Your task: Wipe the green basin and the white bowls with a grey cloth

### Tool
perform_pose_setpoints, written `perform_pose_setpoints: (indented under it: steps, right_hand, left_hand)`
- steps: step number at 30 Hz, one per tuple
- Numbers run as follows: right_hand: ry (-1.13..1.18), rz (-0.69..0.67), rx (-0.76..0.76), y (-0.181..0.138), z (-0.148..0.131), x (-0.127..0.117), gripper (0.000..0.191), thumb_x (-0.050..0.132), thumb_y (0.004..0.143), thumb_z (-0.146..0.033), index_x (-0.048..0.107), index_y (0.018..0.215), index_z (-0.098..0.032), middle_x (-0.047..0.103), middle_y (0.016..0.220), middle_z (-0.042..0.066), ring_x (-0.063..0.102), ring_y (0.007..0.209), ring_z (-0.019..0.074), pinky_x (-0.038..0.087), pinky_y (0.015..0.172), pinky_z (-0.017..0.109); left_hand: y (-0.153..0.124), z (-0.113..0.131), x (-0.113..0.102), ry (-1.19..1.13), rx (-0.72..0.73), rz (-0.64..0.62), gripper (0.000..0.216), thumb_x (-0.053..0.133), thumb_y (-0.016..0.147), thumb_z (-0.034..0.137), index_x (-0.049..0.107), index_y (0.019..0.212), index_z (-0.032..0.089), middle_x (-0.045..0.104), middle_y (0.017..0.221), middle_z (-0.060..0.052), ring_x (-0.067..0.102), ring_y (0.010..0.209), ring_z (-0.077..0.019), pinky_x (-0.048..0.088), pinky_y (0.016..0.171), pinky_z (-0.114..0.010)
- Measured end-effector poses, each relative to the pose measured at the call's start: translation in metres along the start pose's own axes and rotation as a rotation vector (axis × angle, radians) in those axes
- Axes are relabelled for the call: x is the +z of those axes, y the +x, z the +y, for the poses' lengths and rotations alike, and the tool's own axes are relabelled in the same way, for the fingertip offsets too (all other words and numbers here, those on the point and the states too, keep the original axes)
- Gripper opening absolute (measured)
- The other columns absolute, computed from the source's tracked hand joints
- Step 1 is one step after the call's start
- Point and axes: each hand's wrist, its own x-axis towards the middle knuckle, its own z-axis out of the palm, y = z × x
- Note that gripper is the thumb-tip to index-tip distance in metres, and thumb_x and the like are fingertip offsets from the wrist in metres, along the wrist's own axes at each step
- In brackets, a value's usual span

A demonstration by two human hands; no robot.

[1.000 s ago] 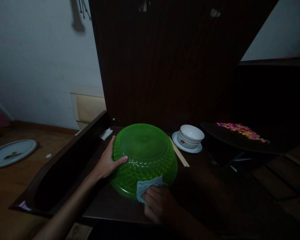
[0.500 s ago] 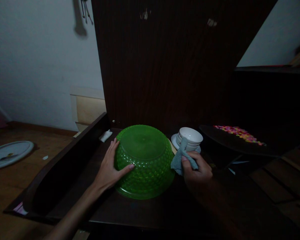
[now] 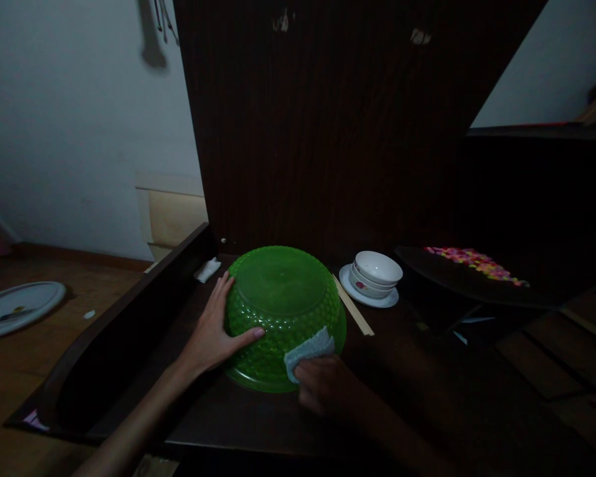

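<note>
A green plastic basin [image 3: 283,285] with a dimpled wall stands upside down on the dark wooden surface. My left hand [image 3: 218,331] lies against its left side, thumb stretched over the wall and fingers spread; the hand is open and steadies the basin from outside. Bunched in my closed right hand [image 3: 325,384] is a pale blue-grey cloth [image 3: 310,350], pressed to the basin's front right wall near the rim. To the right of the basin lie wooden chopsticks [image 3: 353,308]. Behind them several stacked white bowls [image 3: 377,273] sit on a white plate [image 3: 385,302].
A low dark side board [image 3: 144,308] edges the surface on the left. A crumpled white tissue [image 3: 208,269] lies near its back end. The tall dark panel [image 3: 328,132] rises behind. At the right, a dark flap [image 3: 457,281] carries pink and yellow decoration.
My right hand has moved left and toward me with the cloth, from beside the bowls to the basin's front right wall. The chopsticks now show more fully. My left hand stays in place.
</note>
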Motion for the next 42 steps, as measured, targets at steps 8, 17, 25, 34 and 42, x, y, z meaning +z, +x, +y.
perform_pose_setpoints:
  steps: [8,17,25,34,42]
  right_hand:
    - [0.138,0.05,0.055,0.001,-0.015,0.017,0.013,0.052,0.078,-0.008,0.056,0.083,-0.02,0.065,0.072,0.001,0.059,0.061,0.0173,0.041,0.055,0.028]
    - [0.554,0.471,0.343,0.014,-0.026,-0.015,0.011,0.052,0.086,-0.019,0.06,0.08,-0.021,0.063,0.069,0.0,0.06,0.062,0.0151,0.047,0.06,0.025]
    - [0.457,0.925,0.811,0.009,0.026,-0.063,0.022,0.059,0.082,-0.037,0.053,0.067,-0.023,0.056,0.063,-0.003,0.055,0.059,0.0161,0.047,0.057,0.026]
    - [0.159,0.607,0.233,0.033,0.029,-0.042,0.014,0.059,0.088,-0.02,0.07,0.097,-0.019,0.07,0.089,0.009,0.067,0.084,0.0229,0.058,0.076,0.039]
    - [0.124,0.408,-0.009,0.015,0.04,-0.028,0.066,0.043,0.09,-0.005,0.038,0.154,-0.015,0.058,0.144,0.016,0.044,0.143,0.027,0.044,0.113,0.056]
  left_hand:
    - [0.011,-0.004,-0.007,-0.06,0.004,-0.041,0.107,0.074,0.071,0.067,0.026,0.155,0.021,0.021,0.166,-0.02,0.022,0.152,-0.0394,0.024,0.121,-0.062]
    - [0.023,-0.02,-0.024,-0.15,0.014,-0.104,0.109,0.074,0.068,0.071,0.031,0.154,0.019,0.025,0.165,-0.021,0.026,0.151,-0.0391,0.023,0.122,-0.059]
    - [-0.003,-0.004,-0.012,-0.126,-0.045,-0.019,0.094,0.061,0.086,0.061,0.018,0.158,0.02,0.019,0.167,-0.018,0.024,0.152,-0.0348,0.021,0.123,-0.057]
    - [-0.012,0.008,-0.005,-0.156,-0.126,0.03,0.086,0.058,0.089,0.061,0.021,0.156,0.022,0.016,0.168,-0.018,0.021,0.153,-0.0355,0.02,0.123,-0.061]
    - [-0.019,0.007,0.002,-0.138,-0.134,0.021,0.11,0.07,0.079,0.06,0.005,0.16,0.026,0.004,0.17,-0.017,0.014,0.154,-0.0381,0.018,0.123,-0.062]
